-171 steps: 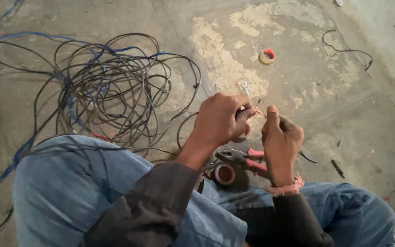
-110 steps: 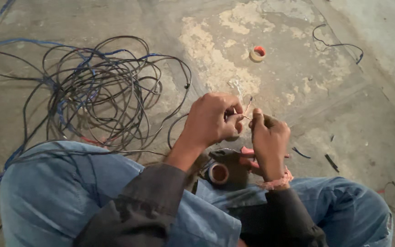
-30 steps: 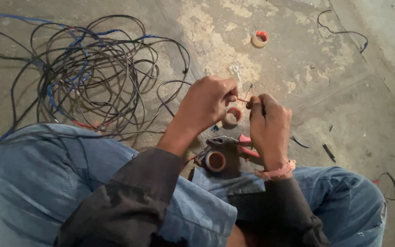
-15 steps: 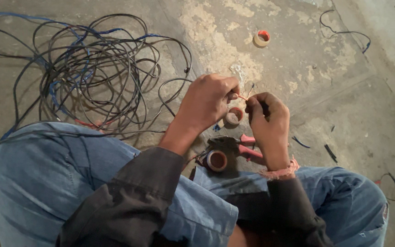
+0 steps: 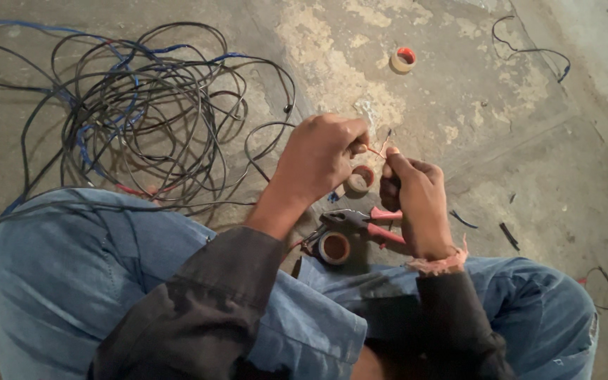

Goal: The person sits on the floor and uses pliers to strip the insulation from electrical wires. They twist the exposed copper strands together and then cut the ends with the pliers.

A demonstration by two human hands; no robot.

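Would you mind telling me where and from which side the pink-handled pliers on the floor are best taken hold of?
Grip the pliers by the two pink handles, coming from the right-hand side: the handles splay out toward the right hand, while the dark jaws point left toward the dark tape roll. Closing the fingers around both handles together seems best.

Two hands (image 5: 321,158) (image 5: 416,200), three tape rolls (image 5: 403,59) (image 5: 359,180) (image 5: 333,248), one pair of pliers (image 5: 364,222), one tangled wire heap (image 5: 149,119)

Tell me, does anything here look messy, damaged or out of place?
Yes. The cables lie in a loose tangle on the floor, whose surface is worn in pale patches. Short wire offcuts lie scattered right of the right hand.
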